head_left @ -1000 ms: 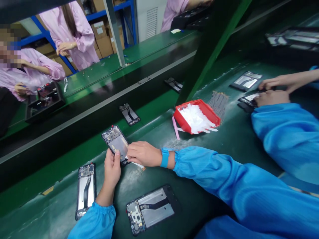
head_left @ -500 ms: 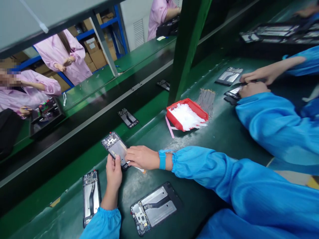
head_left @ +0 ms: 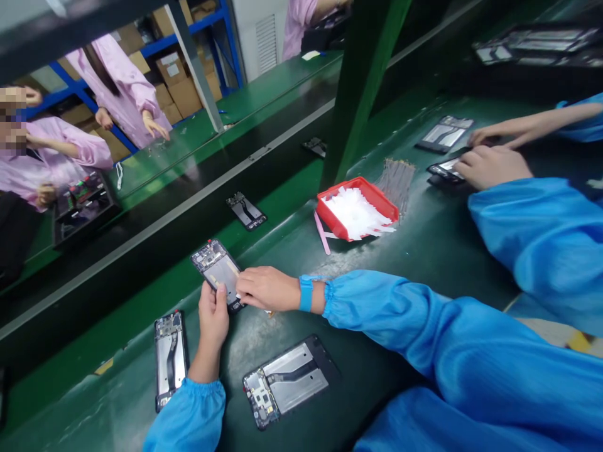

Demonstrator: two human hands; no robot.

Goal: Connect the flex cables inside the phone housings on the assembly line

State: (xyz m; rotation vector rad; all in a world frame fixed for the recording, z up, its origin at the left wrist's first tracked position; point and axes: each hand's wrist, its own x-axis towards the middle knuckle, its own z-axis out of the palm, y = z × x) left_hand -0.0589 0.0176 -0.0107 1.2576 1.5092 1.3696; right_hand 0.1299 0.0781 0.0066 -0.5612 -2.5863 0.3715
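The green workbench [head_left: 424,251] runs alongside a conveyor belt [head_left: 155,251], with the operator's blue sleeves reaching across it. On the bench's near edge lies an open phone chassis [head_left: 287,388]; a second open chassis [head_left: 170,359] lies toward the bench's left end. A red tray [head_left: 330,216] of white strips sits at the bench's far edge, next to the green post [head_left: 362,88]. Another chassis [head_left: 245,211] rides on the conveyor. The left hand [head_left: 213,317] grips the lower end of the held phone frame [head_left: 217,271], thumb on its face, raised at the bench's far edge beside the conveyor. The right hand [head_left: 266,287] rests its closed fingers on the frame's right side, pinching a pale strip [head_left: 257,309] underneath. A co-worker's hands [head_left: 490,164] work phones at the bench's right end.
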